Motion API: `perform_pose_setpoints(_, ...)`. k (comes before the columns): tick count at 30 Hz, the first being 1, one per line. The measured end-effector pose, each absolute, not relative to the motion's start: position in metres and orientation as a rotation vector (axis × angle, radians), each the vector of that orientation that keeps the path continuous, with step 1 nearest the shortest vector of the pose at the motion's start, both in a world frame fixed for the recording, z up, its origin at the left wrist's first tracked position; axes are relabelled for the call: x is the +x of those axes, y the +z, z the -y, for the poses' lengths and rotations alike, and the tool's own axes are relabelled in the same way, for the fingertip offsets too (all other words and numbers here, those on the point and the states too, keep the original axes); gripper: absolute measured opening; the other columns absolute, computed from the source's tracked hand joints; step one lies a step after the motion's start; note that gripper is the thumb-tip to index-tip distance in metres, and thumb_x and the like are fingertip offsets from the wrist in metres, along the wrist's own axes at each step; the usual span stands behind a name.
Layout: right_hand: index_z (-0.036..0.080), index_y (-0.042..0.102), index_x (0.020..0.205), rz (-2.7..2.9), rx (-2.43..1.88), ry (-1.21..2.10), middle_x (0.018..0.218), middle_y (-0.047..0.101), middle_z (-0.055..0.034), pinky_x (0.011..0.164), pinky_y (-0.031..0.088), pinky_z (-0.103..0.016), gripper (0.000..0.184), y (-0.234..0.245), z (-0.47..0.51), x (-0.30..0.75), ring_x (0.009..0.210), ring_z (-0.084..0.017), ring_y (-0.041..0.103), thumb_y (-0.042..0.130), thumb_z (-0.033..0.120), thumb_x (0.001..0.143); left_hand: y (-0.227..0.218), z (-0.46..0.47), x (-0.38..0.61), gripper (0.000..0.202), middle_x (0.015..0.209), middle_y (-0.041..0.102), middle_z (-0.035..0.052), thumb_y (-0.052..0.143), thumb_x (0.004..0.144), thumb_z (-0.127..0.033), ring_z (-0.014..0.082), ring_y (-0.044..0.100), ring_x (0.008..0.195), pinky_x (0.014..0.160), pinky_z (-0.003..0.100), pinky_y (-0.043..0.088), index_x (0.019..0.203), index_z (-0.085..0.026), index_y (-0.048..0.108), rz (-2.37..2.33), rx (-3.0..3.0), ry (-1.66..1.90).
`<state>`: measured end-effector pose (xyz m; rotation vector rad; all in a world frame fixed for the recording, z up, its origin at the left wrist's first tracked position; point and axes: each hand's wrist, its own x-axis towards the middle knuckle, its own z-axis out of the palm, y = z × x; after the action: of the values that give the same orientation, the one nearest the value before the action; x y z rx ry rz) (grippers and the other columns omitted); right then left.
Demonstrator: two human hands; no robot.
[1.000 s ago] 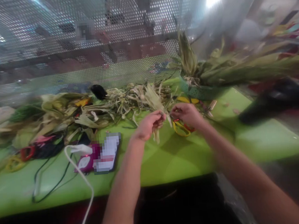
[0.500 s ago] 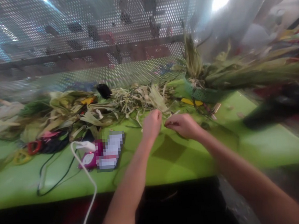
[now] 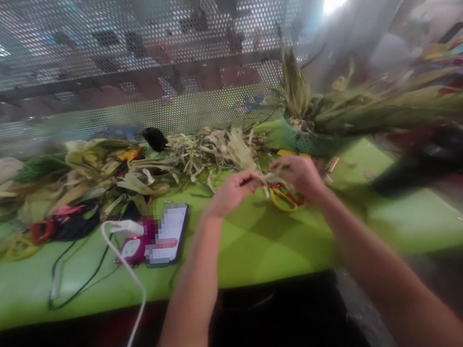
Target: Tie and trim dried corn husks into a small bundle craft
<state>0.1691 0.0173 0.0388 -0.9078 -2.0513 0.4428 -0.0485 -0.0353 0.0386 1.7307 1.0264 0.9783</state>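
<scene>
Over the middle of the green table [image 3: 253,252], my left hand [image 3: 233,193] pinches one end of a pale strip of corn husk [image 3: 272,179]. My right hand [image 3: 301,174] is closed on the strip's other side, its fingertips partly blurred. Just below my right hand is a pair of scissors with yellow and red handles [image 3: 284,200]; whether they touch the hand I cannot tell. A broad piece of dry husk [image 3: 241,150] stands up from a heap of husk scraps [image 3: 198,152] behind my hands.
A phone [image 3: 168,234] lies by a magenta power strip [image 3: 139,250] with a white plug and cable. At the right, a green basket [image 3: 309,141] holds long husks. More husks [image 3: 90,158] and scissors [image 3: 41,231] are on the left. A perforated metal screen [image 3: 127,69] stands behind.
My hands have moved apart, the right one up and to the right. The pale strip now shows between them, and the yellow-handled scissors have come into sight. The view has shifted slightly.
</scene>
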Motion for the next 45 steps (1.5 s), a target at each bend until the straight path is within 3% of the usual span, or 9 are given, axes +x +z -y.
perform_pose_setpoints(5,0.02,0.074,0.082,2.196,-0.859,0.393,0.079,0.073,-0.0015,0.066,0.044,-0.024,0.008,0.031,-0.004,0.152,0.072,-0.015,0.065,0.067,0.022,0.084,0.023,0.023,-0.042,0.022,0.069,0.055,-0.0007,0.056,0.087,-0.035,0.0111,0.046,0.063,0.062,0.023,0.035,0.087,-0.016,0.066,-1.412,1.454,1.308)
perform_pose_setpoints(13,0.022,0.075,0.085,2.278,-0.785,0.376,0.082,0.074,-0.0024,0.069,0.045,-0.025,0.015,0.029,0.01,0.144,0.075,-0.016,0.066,0.06,0.023,0.089,0.025,0.033,-0.029,0.023,0.087,0.065,0.0094,0.042,0.091,-0.018,0.0201,0.058,0.08,0.074,0.031,0.04,0.082,-0.017,0.064,-1.919,2.234,0.875)
perform_pose_setpoints(18,0.023,0.076,0.084,2.194,-0.874,0.369,0.083,0.074,-0.0029,0.07,0.046,-0.026,0.013,0.039,-0.005,0.162,0.075,-0.017,0.066,0.064,0.028,0.086,0.037,0.037,-0.037,0.02,0.085,0.068,0.008,0.051,0.087,-0.017,0.0213,0.061,0.082,0.076,0.032,0.043,0.08,-0.019,0.069,-1.584,2.302,0.54)
perform_pose_setpoints(23,0.019,0.076,0.081,2.042,-0.953,0.64,0.075,0.073,-0.0026,0.063,0.047,-0.026,0.017,0.035,-0.023,0.172,0.068,-0.017,0.065,0.069,0.034,0.081,0.042,0.037,-0.048,0.018,0.088,0.068,0.0041,0.059,0.087,-0.033,0.0152,0.059,0.079,0.074,0.027,0.044,0.093,-0.02,0.07,-1.04,1.859,0.767)
perform_pose_setpoints(29,0.02,0.075,0.081,2.128,-0.883,0.597,0.076,0.073,-0.0017,0.065,0.045,-0.025,0.011,0.026,-0.01,0.155,0.069,-0.016,0.065,0.068,0.028,0.083,0.027,0.024,-0.044,0.021,0.07,0.056,-0.001,0.055,0.088,-0.036,0.0099,0.045,0.061,0.059,0.023,0.036,0.089,-0.017,0.064,-1.276,1.455,1.233)
perform_pose_setpoints(34,0.021,0.074,0.082,2.304,-0.809,0.39,0.08,0.073,-0.0025,0.067,0.042,-0.024,0.014,0.024,0.007,0.141,0.074,-0.016,0.065,0.061,0.02,0.087,0.023,0.026,-0.031,0.016,0.071,0.059,0.0006,0.052,0.088,-0.028,0.0138,0.051,0.068,0.064,0.025,0.037,0.081,-0.017,0.062,-1.665,1.723,1.075)
perform_pose_setpoints(38,0.021,0.074,0.085,2.349,-0.789,0.31,0.081,0.073,-0.0033,0.067,0.042,-0.025,0.016,0.027,0.007,0.145,0.074,-0.017,0.064,0.058,0.021,0.089,0.027,0.034,-0.025,0.018,0.081,0.065,0.007,0.05,0.087,-0.019,0.0192,0.059,0.075,0.069,0.029,0.04,0.077,-0.018,0.064,-1.781,2.106,0.846)
perform_pose_setpoints(42,0.021,0.076,0.082,2.257,-0.832,0.457,0.08,0.074,-0.0033,0.067,0.044,-0.025,0.012,0.037,-0.004,0.161,0.073,-0.016,0.065,0.064,0.025,0.085,0.034,0.038,-0.034,0.013,0.084,0.07,0.0057,0.057,0.084,-0.021,0.0196,0.062,0.079,0.074,0.03,0.044,0.08,-0.021,0.07,-1.358,2.086,0.629)
perform_pose_setpoints(45,0.019,0.075,0.08,2.095,-0.877,0.736,0.073,0.072,-0.0027,0.062,0.046,-0.026,0.015,0.04,-0.012,0.167,0.066,-0.016,0.064,0.069,0.033,0.081,0.038,0.038,-0.044,0.015,0.087,0.069,0.0037,0.061,0.084,-0.029,0.0162,0.061,0.081,0.076,0.027,0.045,0.09,-0.02,0.071,-1.006,1.871,0.735)
